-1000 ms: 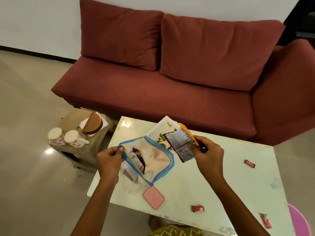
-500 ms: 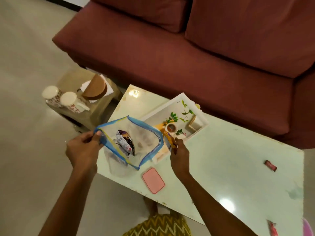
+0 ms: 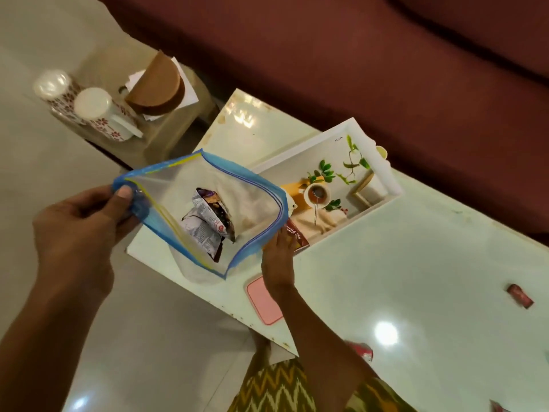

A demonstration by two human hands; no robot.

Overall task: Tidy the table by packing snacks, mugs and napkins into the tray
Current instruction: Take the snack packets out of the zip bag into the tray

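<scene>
Bag held open over table edge, snacks going in.

My left hand (image 3: 80,230) pinches the near lip of the zip bag (image 3: 205,209), thumb clamped on the blue seal, so the mouth gapes. My right hand (image 3: 277,257) grips the far lip and presses a brown sachet (image 3: 297,237) beside it. Two snack packets (image 3: 208,224) already sit inside. Beyond, the tray (image 3: 389,176) waits on the table (image 3: 416,278); mugs (image 3: 95,114) stand apart on the stool (image 3: 166,135).

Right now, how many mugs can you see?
2, both upside down on the small stool left of the table: one mug at its far left, the other mug just right of it. Others may be out of frame.
</scene>
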